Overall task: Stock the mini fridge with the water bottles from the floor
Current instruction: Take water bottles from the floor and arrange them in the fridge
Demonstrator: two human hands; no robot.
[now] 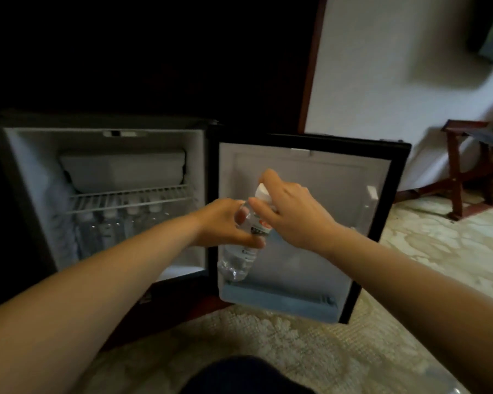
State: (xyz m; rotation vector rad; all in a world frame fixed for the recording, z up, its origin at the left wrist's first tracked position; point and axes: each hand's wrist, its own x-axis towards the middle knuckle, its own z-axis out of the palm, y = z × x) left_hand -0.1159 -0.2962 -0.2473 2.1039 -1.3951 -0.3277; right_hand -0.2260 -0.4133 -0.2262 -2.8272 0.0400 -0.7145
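A clear water bottle (239,260) with a white cap and a red-marked label hangs tilted in front of the open fridge door (347,177). My left hand (225,223) grips its middle. My right hand (293,214) holds it at the neck and cap. The bottle's base hovers just above the left end of the door's bottom shelf (285,302). The mini fridge (26,155) stands open on the left. Several water bottles (117,226) stand in a row under its wire rack (131,197).
A pale patterned carpet (268,351) covers the floor. A dark wooden rack (461,172) stands at the right by a white wall. A dark trouser knee (245,376) shows at the bottom edge. A small freezer box (123,169) sits above the wire rack.
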